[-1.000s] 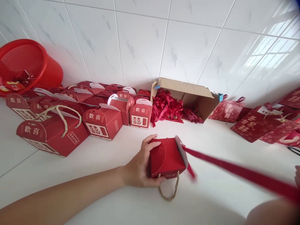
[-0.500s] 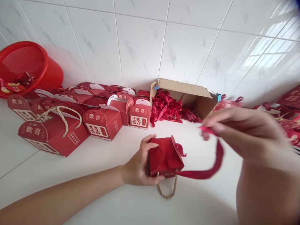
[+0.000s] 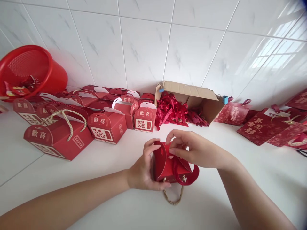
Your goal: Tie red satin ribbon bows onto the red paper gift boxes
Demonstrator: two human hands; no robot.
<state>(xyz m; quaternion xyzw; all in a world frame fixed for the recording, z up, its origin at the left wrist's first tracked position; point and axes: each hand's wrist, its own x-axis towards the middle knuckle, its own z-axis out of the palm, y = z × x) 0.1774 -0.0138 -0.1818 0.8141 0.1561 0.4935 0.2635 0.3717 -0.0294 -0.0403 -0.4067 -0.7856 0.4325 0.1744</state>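
Observation:
A small red gift box (image 3: 165, 167) with a rounded flap sits on the white table in front of me. My left hand (image 3: 146, 169) grips it from the left, fingers on top and thumb along the near side. Above its top, my right hand (image 3: 189, 148) pinches the end of a dark red ribbon (image 3: 192, 179). That ribbon loops down over the box's right side; its pinched end is mostly hidden by my fingers. A twisted beige cord handle (image 3: 174, 202) hangs from the near side onto the table.
Several red gift boxes (image 3: 107, 126) stand at the left, near a red plastic basket (image 3: 56, 75) with small packets. A cardboard box (image 3: 189, 90) of red ribbons (image 3: 170, 110) lies against the tiled wall. Red paper bags (image 3: 261, 127) are at the right.
My right hand has moved left and down, bringing the ribbon end from out at the right to the top of the box. My left hand keeps its hold.

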